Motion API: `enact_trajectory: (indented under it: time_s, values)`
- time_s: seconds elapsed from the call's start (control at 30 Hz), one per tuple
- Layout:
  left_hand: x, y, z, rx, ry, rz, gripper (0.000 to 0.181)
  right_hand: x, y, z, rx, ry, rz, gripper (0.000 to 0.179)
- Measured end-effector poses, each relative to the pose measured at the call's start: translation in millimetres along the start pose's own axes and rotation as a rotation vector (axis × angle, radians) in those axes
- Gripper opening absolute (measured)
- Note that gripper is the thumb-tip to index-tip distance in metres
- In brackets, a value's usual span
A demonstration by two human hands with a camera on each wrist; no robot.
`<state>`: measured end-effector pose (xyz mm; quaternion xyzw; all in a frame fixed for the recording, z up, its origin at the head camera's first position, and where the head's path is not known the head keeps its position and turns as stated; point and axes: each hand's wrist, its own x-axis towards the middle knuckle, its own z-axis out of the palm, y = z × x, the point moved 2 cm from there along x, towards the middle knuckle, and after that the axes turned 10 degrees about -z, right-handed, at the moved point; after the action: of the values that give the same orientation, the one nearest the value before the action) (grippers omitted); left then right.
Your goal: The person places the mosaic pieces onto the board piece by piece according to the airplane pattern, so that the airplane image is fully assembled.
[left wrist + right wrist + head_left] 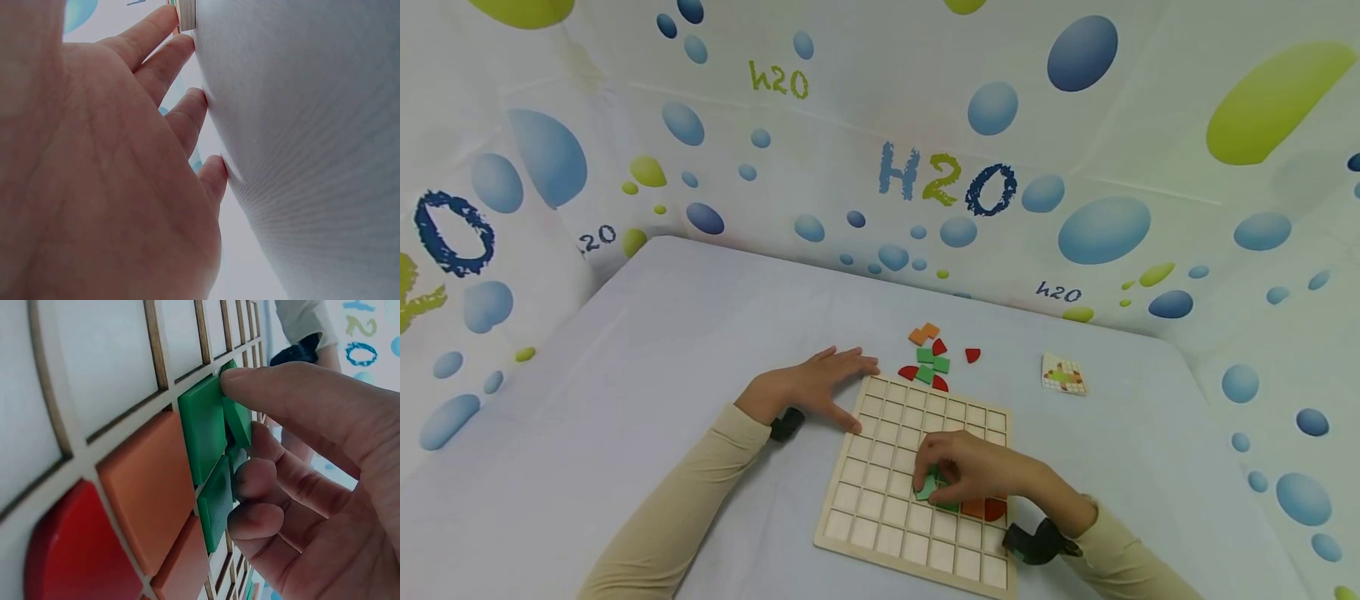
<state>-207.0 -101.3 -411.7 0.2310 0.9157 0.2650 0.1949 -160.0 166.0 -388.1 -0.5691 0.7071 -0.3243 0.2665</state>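
The green tile (238, 420) looks smooth, the gridded board (891, 538) matt wood.

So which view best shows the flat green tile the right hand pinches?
Right wrist view: the flat green tile appears large, tilted in the fingers. The head view shows it small, partly covered; the left wrist view misses it.

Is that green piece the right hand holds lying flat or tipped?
Tipped: the right wrist view shows the green piece slanted to the board, pinched by the right hand.
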Motion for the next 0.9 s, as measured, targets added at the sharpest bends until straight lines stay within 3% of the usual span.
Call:
enact_trajectory:
  time_s: [0.67, 0.9]
  values:
    - [-2.4, 1.7, -5.5, -0.024, -0.015, -0.005, 0.086, 3.6, -3.4, 0.8, -0.029, 0.017, 0.062, 0.013]
    - [-3.1, 2.3, -6.2, -0.038, -0.021, 0.000, 0.086, 3.5, -1.7, -2.6, 0.052, 0.017, 0.031, 0.012]
